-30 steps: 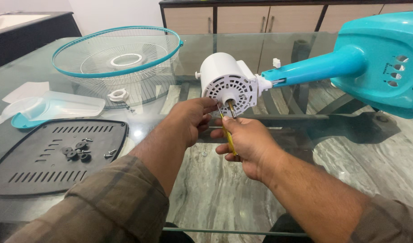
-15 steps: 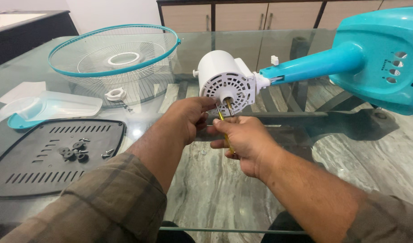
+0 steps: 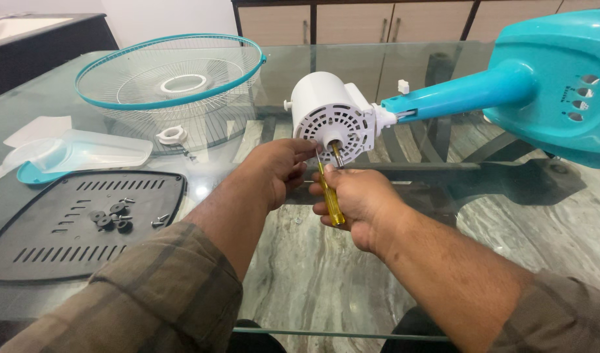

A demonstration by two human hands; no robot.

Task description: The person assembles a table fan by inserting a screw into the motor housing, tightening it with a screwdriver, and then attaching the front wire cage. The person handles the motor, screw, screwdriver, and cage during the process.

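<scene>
Spanning the rm: glass table, wood cabinets.

White motor housing, yellow screwdriver, teal stand.

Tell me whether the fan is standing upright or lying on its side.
Lying on its side. The fan's teal neck runs level across the glass table, with the white motor facing the person and the base at the right.

Single head-worn camera, looking down and forward over the glass counter, close above both forearms, cabinets beyond
</scene>
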